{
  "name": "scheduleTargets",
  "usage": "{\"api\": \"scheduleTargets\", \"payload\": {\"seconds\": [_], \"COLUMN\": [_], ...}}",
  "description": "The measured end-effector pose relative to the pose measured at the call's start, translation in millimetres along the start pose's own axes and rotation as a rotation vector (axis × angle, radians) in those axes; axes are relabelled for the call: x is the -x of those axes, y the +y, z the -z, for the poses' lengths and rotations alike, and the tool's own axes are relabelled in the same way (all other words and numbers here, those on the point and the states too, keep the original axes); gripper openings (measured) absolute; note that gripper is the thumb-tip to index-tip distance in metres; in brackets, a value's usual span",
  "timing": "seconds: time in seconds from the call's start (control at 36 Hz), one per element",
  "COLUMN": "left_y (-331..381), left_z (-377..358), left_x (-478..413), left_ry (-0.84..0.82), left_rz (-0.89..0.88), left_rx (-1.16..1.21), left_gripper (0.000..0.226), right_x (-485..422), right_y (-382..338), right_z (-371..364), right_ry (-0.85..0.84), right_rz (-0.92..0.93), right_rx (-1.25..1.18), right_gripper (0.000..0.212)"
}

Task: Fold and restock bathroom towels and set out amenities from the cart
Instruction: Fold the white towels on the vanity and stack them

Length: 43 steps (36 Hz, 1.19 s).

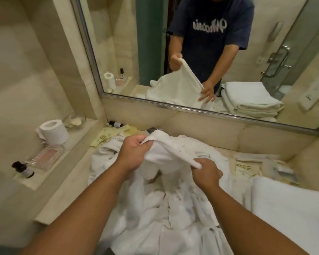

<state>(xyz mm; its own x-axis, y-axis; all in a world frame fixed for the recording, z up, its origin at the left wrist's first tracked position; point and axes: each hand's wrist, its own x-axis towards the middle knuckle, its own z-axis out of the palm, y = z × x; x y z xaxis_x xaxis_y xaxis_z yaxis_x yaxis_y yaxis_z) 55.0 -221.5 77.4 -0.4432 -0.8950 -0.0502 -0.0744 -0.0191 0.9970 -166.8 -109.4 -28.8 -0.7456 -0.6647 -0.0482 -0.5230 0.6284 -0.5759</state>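
A white towel (pixel 170 150) is lifted above a heap of crumpled white towels (pixel 166 205) on the vanity counter. My left hand (pixel 134 153) grips its upper far edge, fingers curled round the cloth. My right hand (pixel 205 173) pinches the same edge lower and to the right, so the hem stretches between both hands. A stack of folded white towels (pixel 291 205) lies at the right. Amenity packets (pixel 244 169) lie on the counter behind the heap at the right, and more packets (pixel 110 136) at the back left with a small dark bottle (pixel 116 124).
A ledge on the left holds a toilet paper roll (pixel 53 131), a glass dish (pixel 75 121), a clear tray (pixel 46 156) and a dark-capped bottle (pixel 23 170). A wall mirror (pixel 201 52) behind the counter reflects a person and the towels.
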Motion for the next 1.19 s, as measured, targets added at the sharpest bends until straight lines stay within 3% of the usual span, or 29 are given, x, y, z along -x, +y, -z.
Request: {"api": "scheduleTargets", "payload": {"seconds": [0.11, 0.22, 0.31, 0.36, 0.42, 0.47, 0.56, 0.67, 0.75, 0.83, 0.89, 0.94, 1.03, 1.11, 1.19], "left_y": [34.6, 69.1, 79.4, 75.3, 60.8, 45.7, 39.9, 51.6, 66.1, 64.8, 59.4, 56.0, 56.3, 58.1, 65.5], "left_z": [-7.8, -7.7, -1.6, 2.7, 7.3, 8.9, 8.0, -3.7, -19.4, -32.6, -46.1, -59.5, -59.9, -41.8, -29.0], "left_x": [22.4, 36.3, 41.7, 45.3, 45.5, 45.8, 49.3, 45.8, 47.8, 46.5, 41.0, 32.4, 18.4, 4.7, -5.4], "left_ry": [0.078, 0.188, 0.255, 0.25, 0.24, 0.309, 0.492, 0.537, 0.269, -0.188, -0.349, -0.385, -0.288, -0.166, -0.104], "left_rz": [-0.081, -0.197, -0.295, -0.188, -0.112, -0.165, -0.179, -0.055, -0.018, -0.016, -0.062, -0.122, -0.148, -0.205, -0.356], "left_rx": [0.079, 0.078, -0.307, -0.627, -0.847, -1.024, -0.881, -0.368, -0.053, -0.093, -0.196, -0.315, -0.448, -0.39, -0.302], "left_gripper": [0.02, 0.015, 0.029, 0.034, 0.024, 0.018, 0.027, 0.02, 0.025, 0.07, 0.093, 0.08, 0.045, 0.019, 0.012], "right_x": [0.7, 3.9, 4.5, 4.1, 3.4, 2.3, -0.1, 5.1, 19.9, 31.6, 36.9, 40.1, 36.4, 28.7, 23.3], "right_y": [-1.2, -9.3, -15.1, -16.2, -16.8, -17.5, -17.5, -29.1, -53.8, -81.2, -97.9, -112.7, -122.6, -118.2, -113.6], "right_z": [37.7, 80.1, 112.9, 131.2, 146.3, 158.5, 172.5, 184.7, 184.1, 169.4, 155.5, 143.4, 132.4, 132.5, 123.4], "right_ry": [0.051, 0.112, 0.173, 0.203, 0.227, 0.268, 0.35, 0.305, 0.047, -0.139, -0.218, -0.266, -0.318, -0.396, -0.386], "right_rz": [0.033, 0.076, 0.08, 0.047, 0.033, 0.027, -0.004, -0.023, -0.078, 0.08, 0.221, 0.301, 0.311, 0.328, 0.334], "right_rx": [-0.245, -0.54, -0.687, -0.76, -0.77, -0.779, -0.849, -0.821, -0.826, -0.716, -0.663, -0.643, -0.712, -0.686, -0.522], "right_gripper": [0.014, 0.034, 0.03, 0.027, 0.024, 0.024, 0.032, 0.036, 0.044, 0.053, 0.042, 0.029, 0.024, 0.038, 0.022]}}
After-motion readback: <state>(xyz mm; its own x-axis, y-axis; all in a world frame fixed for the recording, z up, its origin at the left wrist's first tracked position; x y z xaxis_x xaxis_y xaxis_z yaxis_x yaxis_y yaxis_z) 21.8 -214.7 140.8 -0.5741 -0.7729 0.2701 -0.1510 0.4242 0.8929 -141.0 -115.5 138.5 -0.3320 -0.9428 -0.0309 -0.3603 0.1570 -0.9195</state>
